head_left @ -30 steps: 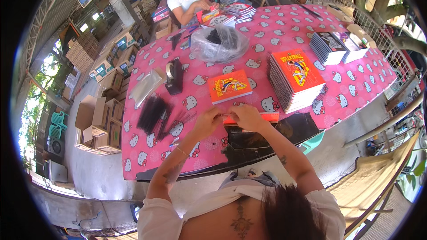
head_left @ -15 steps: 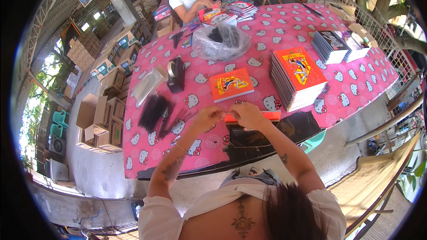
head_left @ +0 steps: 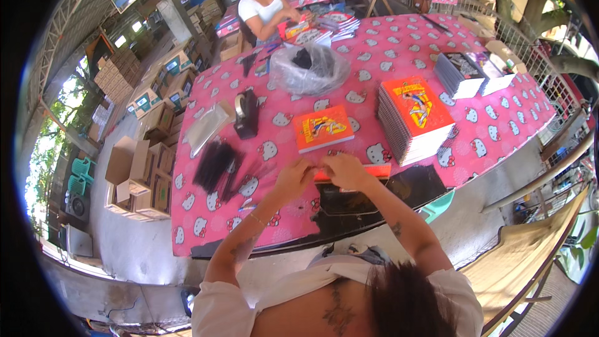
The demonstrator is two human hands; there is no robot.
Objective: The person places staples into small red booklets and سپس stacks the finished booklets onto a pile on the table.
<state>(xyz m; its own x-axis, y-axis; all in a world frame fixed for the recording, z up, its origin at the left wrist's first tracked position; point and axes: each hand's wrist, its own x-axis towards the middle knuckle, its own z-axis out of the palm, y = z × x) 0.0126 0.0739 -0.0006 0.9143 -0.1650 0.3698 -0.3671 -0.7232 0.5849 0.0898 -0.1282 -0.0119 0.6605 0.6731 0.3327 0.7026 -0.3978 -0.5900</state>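
Note:
My left hand (head_left: 296, 176) and my right hand (head_left: 344, 171) come together at the left end of an orange-covered notebook (head_left: 379, 171), which shows edge-on at the near side of the table. Both hands are closed, thumbs and fingertips pinched close to each other. What they pinch is too small and hidden to make out. Under the notebook lies a black board (head_left: 417, 188). Just beyond my hands an orange notebook (head_left: 323, 128) with a cartoon player on its cover lies flat. To its right rises a stack of the same notebooks (head_left: 417, 118), dark coils along its left side.
Black thin strands (head_left: 216, 167), clear plastic sleeves (head_left: 209, 127) and a black tape dispenser (head_left: 246, 115) lie left. A clear bag (head_left: 310, 75) holds dark material. Notebook stacks (head_left: 460, 75) stand far right. A co-worker (head_left: 265, 9) handles books at the far left; cardboard boxes (head_left: 140, 181) fill the floor.
My left hand has moved slightly right, so its fingertips now sit closer to my right hand. The whole view has shifted a little. The notebooks stay in place.

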